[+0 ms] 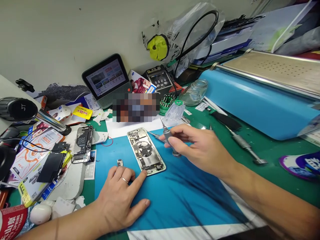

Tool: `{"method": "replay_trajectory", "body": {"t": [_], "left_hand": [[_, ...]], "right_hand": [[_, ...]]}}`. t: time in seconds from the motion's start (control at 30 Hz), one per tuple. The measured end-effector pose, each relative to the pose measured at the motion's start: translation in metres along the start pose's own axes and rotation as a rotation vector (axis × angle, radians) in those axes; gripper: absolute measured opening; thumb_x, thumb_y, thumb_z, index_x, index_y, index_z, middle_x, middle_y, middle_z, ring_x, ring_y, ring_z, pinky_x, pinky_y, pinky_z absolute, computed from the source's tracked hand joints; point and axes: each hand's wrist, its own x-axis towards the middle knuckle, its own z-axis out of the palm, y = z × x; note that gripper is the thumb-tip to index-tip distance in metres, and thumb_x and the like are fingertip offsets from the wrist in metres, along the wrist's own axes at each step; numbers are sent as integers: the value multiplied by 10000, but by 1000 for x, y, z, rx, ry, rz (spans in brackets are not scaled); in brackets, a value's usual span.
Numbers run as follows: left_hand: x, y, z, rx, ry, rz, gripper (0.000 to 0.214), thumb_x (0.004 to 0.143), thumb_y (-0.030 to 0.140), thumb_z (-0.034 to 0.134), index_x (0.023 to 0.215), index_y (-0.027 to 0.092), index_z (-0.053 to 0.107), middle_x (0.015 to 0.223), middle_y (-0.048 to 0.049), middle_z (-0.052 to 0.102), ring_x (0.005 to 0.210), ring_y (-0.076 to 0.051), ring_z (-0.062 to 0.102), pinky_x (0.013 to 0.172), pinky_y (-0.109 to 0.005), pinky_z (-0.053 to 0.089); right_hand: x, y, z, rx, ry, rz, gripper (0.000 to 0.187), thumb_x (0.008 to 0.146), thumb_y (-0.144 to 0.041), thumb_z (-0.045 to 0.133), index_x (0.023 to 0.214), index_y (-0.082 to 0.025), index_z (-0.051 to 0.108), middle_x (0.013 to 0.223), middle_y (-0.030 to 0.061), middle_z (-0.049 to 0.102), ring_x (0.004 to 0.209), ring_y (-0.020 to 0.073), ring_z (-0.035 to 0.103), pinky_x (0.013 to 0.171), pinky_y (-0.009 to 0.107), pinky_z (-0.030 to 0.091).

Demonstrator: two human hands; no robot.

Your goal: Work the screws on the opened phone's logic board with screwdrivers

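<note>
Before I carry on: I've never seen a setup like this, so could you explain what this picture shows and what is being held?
There is no machine doing the handling: a person works bare-handed. The single picture comes from a camera worn on that person's head, looking forward and down, so both arms reach in from below.

The left hand touches the lower end of an opened phone with its index fingertip. The right hand holds a small grey screwdriver, its tip pointing up and clear of the phone.

The phone lies on a blue mat, with a small part to its left. Further left is a second phone piece; behind stand a lit display and a glass jar.
</note>
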Motion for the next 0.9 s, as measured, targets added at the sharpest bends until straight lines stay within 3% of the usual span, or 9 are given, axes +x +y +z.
{"method": "replay_trajectory", "body": {"t": [0.17,0.37,0.57,0.7,0.8,0.9], "left_hand": [[0,0,0,-13,-8,-6,535,994,435,497,1441,145,456,1061,-115,567,939,-285,510,835,-490,388],[0,1,0,-18,-9,-11,526,994,425,497,1439,147,456,1065,-116,567,947,-286,513,838,-496,389],[-1,0,1,-10,10,6,526,994,433,499,1427,137,463,1063,-121,571,939,-290,516,827,-486,386],[0,-1,1,-4,16,12,531,993,433,506,1427,131,466,1063,-122,571,943,-292,518,837,-485,380],[1,-1,1,6,14,16,537,992,438,505,1433,133,466,1060,-123,572,941,-293,519,830,-478,379],[0,-1,1,9,7,14,533,994,436,500,1434,137,467,1059,-122,571,938,-294,518,835,-481,374]], "right_hand": [[0,-5,-3,237,-48,60,273,897,-504,623,907,-231,622,619,2,708,539,164,668,486,253,548],[6,-7,-4,532,-175,140,333,832,-534,715,886,-208,673,608,-18,636,533,122,608,518,237,514],[8,5,-3,639,-133,205,287,781,-460,793,864,-202,697,636,-24,607,523,104,557,490,229,443],[8,4,-4,657,-99,63,287,800,-492,773,792,-211,716,767,16,626,635,123,585,536,242,488],[5,-3,-4,581,-169,10,282,822,-484,757,807,-206,709,833,42,670,740,152,645,623,256,546],[0,-8,0,548,-289,35,236,855,-411,741,952,-210,664,831,24,696,736,142,677,658,249,571]]}}
